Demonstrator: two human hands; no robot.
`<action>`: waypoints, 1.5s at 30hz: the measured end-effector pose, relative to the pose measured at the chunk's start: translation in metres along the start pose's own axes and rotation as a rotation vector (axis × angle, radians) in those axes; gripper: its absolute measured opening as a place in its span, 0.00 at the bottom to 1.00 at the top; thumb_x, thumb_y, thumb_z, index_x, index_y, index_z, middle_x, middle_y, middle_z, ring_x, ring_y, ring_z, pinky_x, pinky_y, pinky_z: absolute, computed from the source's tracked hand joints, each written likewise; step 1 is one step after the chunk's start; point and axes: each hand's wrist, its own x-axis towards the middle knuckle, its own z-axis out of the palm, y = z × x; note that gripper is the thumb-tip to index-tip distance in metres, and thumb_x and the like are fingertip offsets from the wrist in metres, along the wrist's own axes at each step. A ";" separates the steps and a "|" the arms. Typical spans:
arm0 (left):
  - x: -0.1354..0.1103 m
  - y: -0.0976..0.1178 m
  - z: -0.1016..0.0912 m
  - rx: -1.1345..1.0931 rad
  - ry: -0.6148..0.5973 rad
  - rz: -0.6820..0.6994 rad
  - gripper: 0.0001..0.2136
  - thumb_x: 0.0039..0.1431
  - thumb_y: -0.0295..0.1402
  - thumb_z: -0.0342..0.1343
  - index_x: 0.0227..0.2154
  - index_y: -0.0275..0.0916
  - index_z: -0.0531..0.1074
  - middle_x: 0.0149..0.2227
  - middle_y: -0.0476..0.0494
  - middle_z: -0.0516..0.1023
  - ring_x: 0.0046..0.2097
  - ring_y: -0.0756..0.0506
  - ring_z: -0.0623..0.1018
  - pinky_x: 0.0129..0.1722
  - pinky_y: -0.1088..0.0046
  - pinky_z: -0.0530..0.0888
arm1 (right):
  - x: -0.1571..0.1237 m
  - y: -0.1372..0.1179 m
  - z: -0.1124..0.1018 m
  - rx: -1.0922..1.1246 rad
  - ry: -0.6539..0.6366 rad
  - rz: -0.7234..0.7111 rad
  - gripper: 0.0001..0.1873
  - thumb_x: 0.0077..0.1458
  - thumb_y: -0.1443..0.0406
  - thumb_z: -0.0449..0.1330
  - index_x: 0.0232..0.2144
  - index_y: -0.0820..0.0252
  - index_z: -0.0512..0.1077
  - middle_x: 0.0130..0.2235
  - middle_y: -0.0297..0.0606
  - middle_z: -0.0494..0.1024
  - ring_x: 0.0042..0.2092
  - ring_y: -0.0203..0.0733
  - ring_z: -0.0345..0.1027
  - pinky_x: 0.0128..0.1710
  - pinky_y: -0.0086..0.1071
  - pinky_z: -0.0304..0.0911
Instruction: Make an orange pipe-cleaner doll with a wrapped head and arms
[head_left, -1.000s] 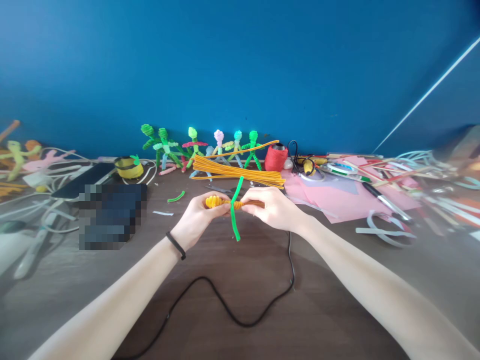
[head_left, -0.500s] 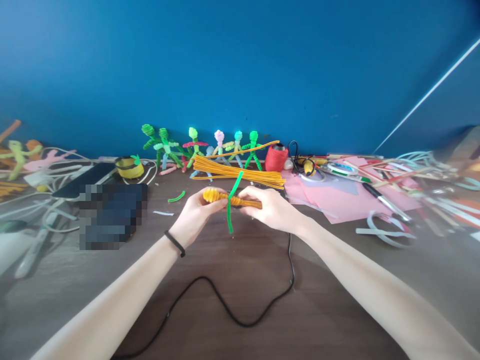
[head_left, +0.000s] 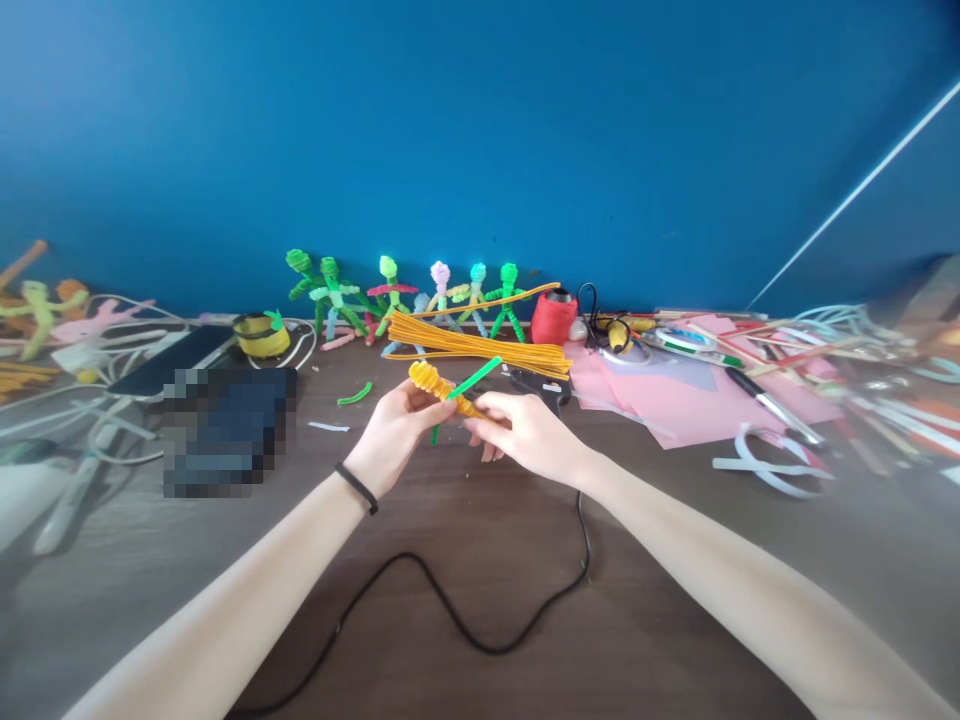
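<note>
My left hand (head_left: 396, 428) pinches the coiled end of an orange pipe-cleaner figure (head_left: 429, 378) held just above the brown table (head_left: 480, 580). My right hand (head_left: 525, 432) is closed on the figure's other end, close against the left hand. A green pipe cleaner (head_left: 474, 381) is wrapped across the orange piece; one end sticks up to the right, the other pokes down between my hands. A black band circles my left wrist.
A bundle of orange pipe cleaners (head_left: 472, 345) lies behind my hands. Several small pipe-cleaner figures (head_left: 390, 290) stand along the blue wall beside a red thread spool (head_left: 553, 317). Pink paper (head_left: 675, 395), pens and strips clutter the right. A black cable (head_left: 480, 625) loops near me.
The orange piece has tilted, its coiled end now higher. The green pipe cleaner has swung from nearly upright to slanting up right. My right hand has moved closer to the left.
</note>
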 end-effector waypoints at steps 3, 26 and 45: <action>0.000 0.000 0.000 0.022 0.003 0.018 0.11 0.44 0.31 0.59 0.32 0.34 0.70 0.33 0.45 0.74 0.36 0.47 0.72 0.38 0.72 0.67 | 0.002 0.000 0.001 0.223 -0.080 0.106 0.14 0.54 0.57 0.49 0.30 0.62 0.67 0.28 0.37 0.74 0.23 0.36 0.69 0.22 0.29 0.65; -0.002 -0.003 0.001 -0.245 -0.066 -0.166 0.05 0.41 0.25 0.60 0.24 0.32 0.71 0.25 0.46 0.73 0.25 0.53 0.70 0.27 0.76 0.66 | 0.002 0.008 0.019 0.459 -0.039 0.038 0.17 0.50 0.54 0.54 0.27 0.64 0.65 0.22 0.35 0.74 0.16 0.31 0.63 0.16 0.25 0.59; 0.004 -0.016 -0.016 -0.563 -0.085 -0.262 0.04 0.45 0.26 0.58 0.21 0.34 0.68 0.21 0.52 0.66 0.22 0.57 0.65 0.23 0.82 0.63 | 0.014 0.009 -0.008 -0.262 0.275 -0.093 0.09 0.53 0.66 0.50 0.30 0.62 0.70 0.27 0.34 0.73 0.32 0.37 0.67 0.34 0.30 0.59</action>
